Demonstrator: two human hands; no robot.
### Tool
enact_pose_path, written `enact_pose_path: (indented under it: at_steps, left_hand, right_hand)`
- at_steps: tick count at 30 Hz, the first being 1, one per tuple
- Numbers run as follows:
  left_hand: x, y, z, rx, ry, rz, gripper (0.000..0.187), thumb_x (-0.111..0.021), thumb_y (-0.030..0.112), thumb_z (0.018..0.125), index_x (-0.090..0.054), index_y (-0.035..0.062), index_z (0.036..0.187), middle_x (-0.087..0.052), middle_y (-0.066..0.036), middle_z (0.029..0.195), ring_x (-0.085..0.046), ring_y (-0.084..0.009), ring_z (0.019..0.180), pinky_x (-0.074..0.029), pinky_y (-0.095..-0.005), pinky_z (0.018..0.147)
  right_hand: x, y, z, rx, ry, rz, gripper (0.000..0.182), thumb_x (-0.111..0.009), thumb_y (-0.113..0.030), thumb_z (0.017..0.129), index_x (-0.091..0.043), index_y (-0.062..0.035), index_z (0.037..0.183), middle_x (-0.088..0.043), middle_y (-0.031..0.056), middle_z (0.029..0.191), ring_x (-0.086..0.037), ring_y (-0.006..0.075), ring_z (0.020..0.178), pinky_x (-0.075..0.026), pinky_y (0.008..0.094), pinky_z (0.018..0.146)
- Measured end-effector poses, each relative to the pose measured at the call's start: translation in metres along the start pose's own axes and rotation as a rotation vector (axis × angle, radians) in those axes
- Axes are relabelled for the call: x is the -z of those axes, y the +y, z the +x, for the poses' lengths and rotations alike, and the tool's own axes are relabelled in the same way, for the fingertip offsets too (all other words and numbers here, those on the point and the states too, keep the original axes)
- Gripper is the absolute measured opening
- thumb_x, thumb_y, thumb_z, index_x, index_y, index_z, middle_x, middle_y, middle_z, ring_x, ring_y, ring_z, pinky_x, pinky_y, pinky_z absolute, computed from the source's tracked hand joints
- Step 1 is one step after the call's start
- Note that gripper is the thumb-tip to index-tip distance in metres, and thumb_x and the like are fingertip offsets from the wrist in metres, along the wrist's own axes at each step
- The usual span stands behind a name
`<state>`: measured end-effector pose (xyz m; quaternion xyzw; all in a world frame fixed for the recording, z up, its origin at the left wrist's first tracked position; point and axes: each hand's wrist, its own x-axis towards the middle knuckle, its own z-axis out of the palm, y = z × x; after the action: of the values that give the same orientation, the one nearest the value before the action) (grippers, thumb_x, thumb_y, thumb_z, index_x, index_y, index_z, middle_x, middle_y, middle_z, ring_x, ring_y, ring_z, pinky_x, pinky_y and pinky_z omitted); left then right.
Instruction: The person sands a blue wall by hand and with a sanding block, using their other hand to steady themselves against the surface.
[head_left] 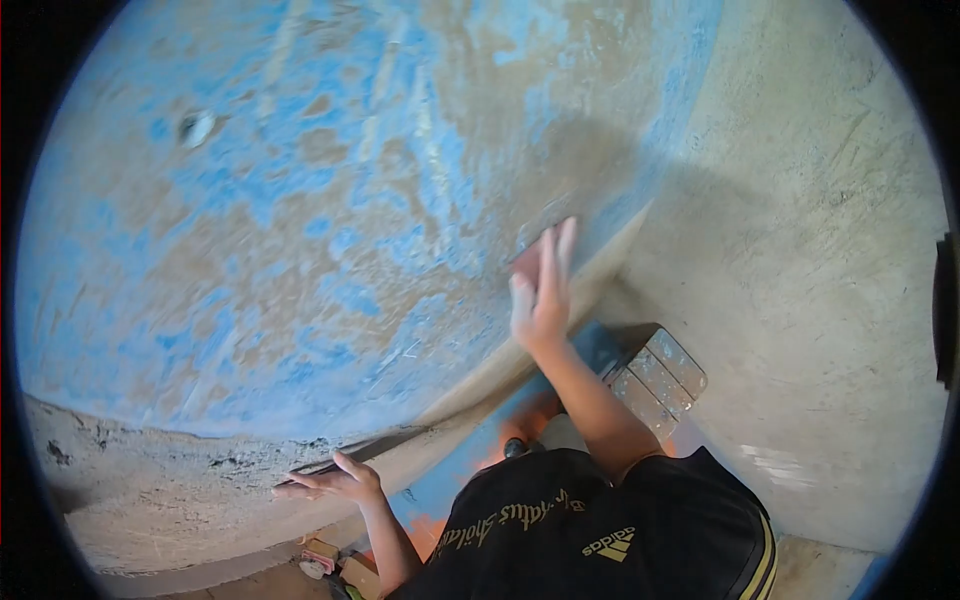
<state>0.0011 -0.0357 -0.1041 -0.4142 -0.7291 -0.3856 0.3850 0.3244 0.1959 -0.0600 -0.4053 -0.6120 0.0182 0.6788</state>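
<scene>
My right hand (543,295) lies against a large curved surface (300,240) mottled in blue and brown, near its right-hand edge. Under its fingers is a flat reddish-brown pad (528,262), pressed to the surface; the hand is slightly blurred. Down on the left, my left hand (335,482) has its thumb and fingers apart, beside the pale rim (190,490) below the blue area. A dark strip shows behind that hand, and I cannot make out what it is.
A stool-like object with a paint-spotted slatted top (660,380) stands right of my right forearm. A pale wall (800,250) curves along the right. Small items (325,560) lie at the bottom left. A whitish round spot (198,128) marks the blue surface.
</scene>
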Motion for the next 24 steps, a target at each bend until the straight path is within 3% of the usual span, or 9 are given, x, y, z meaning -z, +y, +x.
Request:
enact_pose_path:
  at_steps: [1,4,5,8,12,14,16,20,24]
  left_hand:
    - [0.002,0.000,0.000,-0.014,-0.010,-0.020,0.088,-0.048,0.055,0.109,-0.008,0.0042,0.168,0.013,-0.031,0.172,0.011,-0.0496,0.160,-0.008,-0.0695,0.122]
    - [0.012,-0.005,-0.001,-0.062,-0.059,-0.020,0.087,-0.048,0.054,0.109,-0.009,0.0048,0.169,0.013,-0.030,0.172,0.010,-0.0504,0.159,-0.007,-0.0700,0.122]
    - [0.012,-0.006,-0.001,-0.076,-0.058,-0.031,0.086,-0.047,0.055,0.109,-0.009,0.0058,0.169,0.013,-0.029,0.172,0.011,-0.0503,0.159,-0.006,-0.0704,0.122]
    - [0.011,-0.012,-0.004,-0.091,-0.068,-0.033,0.086,-0.047,0.056,0.109,-0.009,0.0062,0.169,0.013,-0.028,0.173,0.012,-0.0494,0.159,-0.006,-0.0709,0.122]
    - [0.004,-0.009,-0.003,-0.080,-0.019,-0.045,0.085,-0.047,0.055,0.109,-0.010,0.0069,0.168,0.014,-0.029,0.172,0.014,-0.0498,0.159,-0.004,-0.0725,0.121]
    - [0.004,-0.013,-0.006,-0.081,-0.029,-0.051,0.085,-0.049,0.054,0.108,-0.010,0.0067,0.168,0.015,-0.030,0.172,0.014,-0.0504,0.158,-0.002,-0.0730,0.120]
    - [0.000,-0.015,-0.004,-0.092,-0.021,-0.053,0.086,-0.050,0.053,0.108,-0.010,0.0064,0.168,0.015,-0.030,0.172,0.015,-0.0508,0.158,0.000,-0.0736,0.120]
    - [-0.002,-0.015,-0.006,-0.098,-0.018,-0.047,0.087,-0.052,0.051,0.107,-0.009,0.0064,0.168,0.016,-0.031,0.171,0.015,-0.0517,0.158,0.003,-0.0750,0.118]
    - [-0.002,-0.020,-0.008,-0.102,-0.019,-0.042,0.089,-0.056,0.049,0.106,-0.009,0.0067,0.168,0.016,-0.032,0.171,0.015,-0.0527,0.158,0.003,-0.0757,0.118]
  right_hand:
    - [-0.002,-0.012,-0.002,0.142,-0.061,-0.036,0.070,-0.069,-0.016,0.097,-0.039,0.0127,0.154,-0.027,0.0351,0.166,-0.028,0.0472,0.156,-0.025,0.0529,0.127]
    - [0.000,0.005,0.002,-0.111,0.042,0.131,0.069,-0.068,-0.013,0.097,-0.038,0.0110,0.154,-0.027,0.0351,0.166,-0.027,0.0477,0.156,-0.026,0.0506,0.127]
    - [-0.006,0.013,0.005,-0.340,0.191,0.226,0.072,-0.071,-0.012,0.095,-0.037,0.0088,0.155,-0.029,0.0350,0.166,-0.024,0.0494,0.157,-0.026,0.0523,0.126]
    - [-0.005,-0.017,0.006,0.057,0.021,0.077,0.072,-0.075,-0.013,0.093,-0.041,0.0073,0.153,-0.033,0.0334,0.165,-0.024,0.0504,0.157,-0.029,0.0530,0.125]
    - [0.011,-0.020,0.020,0.287,-0.080,-0.090,0.062,-0.076,-0.015,0.092,-0.051,0.0065,0.145,-0.040,0.0358,0.160,-0.044,0.0510,0.147,-0.044,0.0518,0.115]
    - [0.005,-0.017,0.016,-0.019,0.053,0.066,0.061,-0.075,-0.014,0.092,-0.052,0.0076,0.144,-0.044,0.0377,0.156,-0.060,0.0455,0.132,-0.053,0.0462,0.103]
    - [0.012,-0.030,0.026,0.088,0.074,-0.035,0.060,-0.075,-0.013,0.093,-0.052,0.0082,0.144,-0.046,0.0380,0.154,-0.065,0.0422,0.126,-0.056,0.0426,0.099]
    - [-0.002,-0.043,0.016,0.068,0.093,-0.020,0.046,-0.070,-0.009,0.097,-0.058,0.0078,0.138,-0.044,0.0394,0.155,-0.066,0.0426,0.126,-0.056,0.0423,0.098]
    - [-0.018,-0.058,0.016,-0.278,0.362,0.449,0.079,-0.072,0.007,0.091,-0.030,-0.0002,0.158,-0.028,0.0313,0.167,-0.040,0.0414,0.151,-0.046,0.0433,0.115]
